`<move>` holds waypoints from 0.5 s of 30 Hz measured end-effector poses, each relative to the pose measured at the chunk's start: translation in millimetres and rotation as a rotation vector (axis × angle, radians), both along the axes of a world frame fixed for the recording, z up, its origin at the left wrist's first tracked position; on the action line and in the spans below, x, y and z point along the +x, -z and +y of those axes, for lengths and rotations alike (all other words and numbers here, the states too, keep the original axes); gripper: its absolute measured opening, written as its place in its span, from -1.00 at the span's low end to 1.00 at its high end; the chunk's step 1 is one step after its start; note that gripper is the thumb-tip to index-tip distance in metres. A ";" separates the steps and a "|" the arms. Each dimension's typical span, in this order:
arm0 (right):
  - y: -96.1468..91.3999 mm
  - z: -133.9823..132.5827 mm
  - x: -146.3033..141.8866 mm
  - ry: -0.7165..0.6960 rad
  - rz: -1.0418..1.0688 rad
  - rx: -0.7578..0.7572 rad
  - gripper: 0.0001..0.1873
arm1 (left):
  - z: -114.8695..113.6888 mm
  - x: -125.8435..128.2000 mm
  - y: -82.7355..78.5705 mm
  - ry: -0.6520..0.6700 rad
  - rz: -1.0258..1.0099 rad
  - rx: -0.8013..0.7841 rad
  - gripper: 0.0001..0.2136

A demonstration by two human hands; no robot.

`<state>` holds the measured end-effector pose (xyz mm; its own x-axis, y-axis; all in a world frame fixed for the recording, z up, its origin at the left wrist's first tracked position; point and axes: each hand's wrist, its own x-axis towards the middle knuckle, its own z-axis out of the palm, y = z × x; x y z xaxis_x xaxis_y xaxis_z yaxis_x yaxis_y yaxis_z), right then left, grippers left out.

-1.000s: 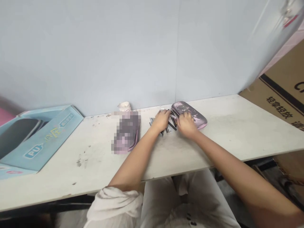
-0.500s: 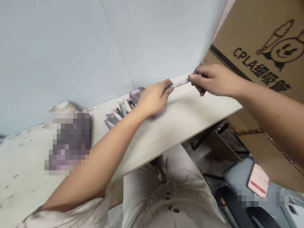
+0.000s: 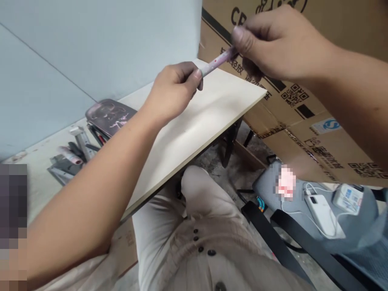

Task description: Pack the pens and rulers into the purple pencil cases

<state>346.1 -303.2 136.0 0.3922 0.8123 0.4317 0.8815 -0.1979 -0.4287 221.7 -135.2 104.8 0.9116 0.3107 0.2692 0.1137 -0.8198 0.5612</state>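
Observation:
A slim pink-speckled pen spans the gap between my hands, above the far end of the table. My left hand grips its lower end, and my right hand pinches its upper end between thumb and fingers. Behind my left forearm, a dark pink zip case lies on the white table. Beside the case is a small heap of grey and pink pen parts. My left arm hides part of the tabletop.
A large printed cardboard box stands beyond the table's right end. A grey chair seat below it carries a white power bank and cables. A blue-grey wall rises behind the table. A pixelated patch covers the lower left edge.
The view has swung further right and down. Both hands have risen and moved toward the right of the view, still holding the pen. The pen now tilts more steeply.

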 end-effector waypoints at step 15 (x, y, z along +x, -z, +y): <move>18.7 -9.6 27.8 -0.252 0.423 0.129 -0.78 | -18.5 17.1 11.0 -0.038 0.005 0.187 -0.67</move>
